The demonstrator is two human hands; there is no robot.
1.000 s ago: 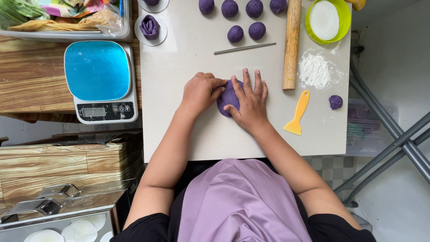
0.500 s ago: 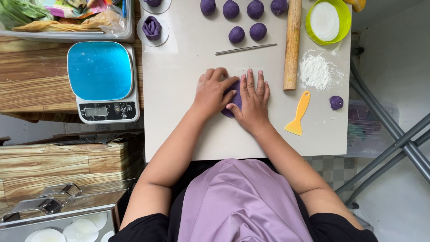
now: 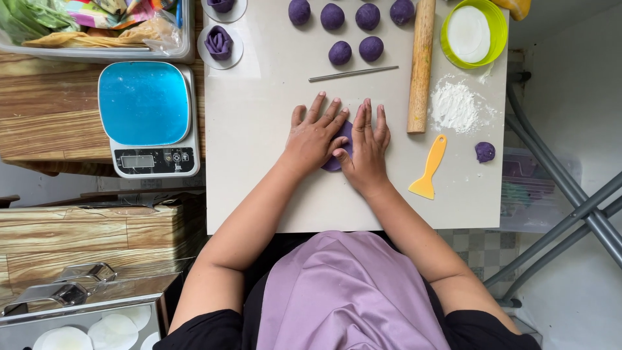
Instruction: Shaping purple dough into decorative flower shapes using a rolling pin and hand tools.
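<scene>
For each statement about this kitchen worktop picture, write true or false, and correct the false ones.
1. Both hands press flat on a purple dough piece. True.
2. The left hand holds the rolling pin. False: the pin lies untouched beside the right hand.
3. The yellow scraper lies to the right of the hands. True.
4. The scale carries a dough ball. False: its blue platform is bare.
5. A flour heap lies below the green bowl. True.

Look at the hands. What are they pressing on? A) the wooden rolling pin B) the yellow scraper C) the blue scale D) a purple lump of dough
D: both the left hand and the right hand lie flat on the purple dough, which peeks out between them.
</scene>
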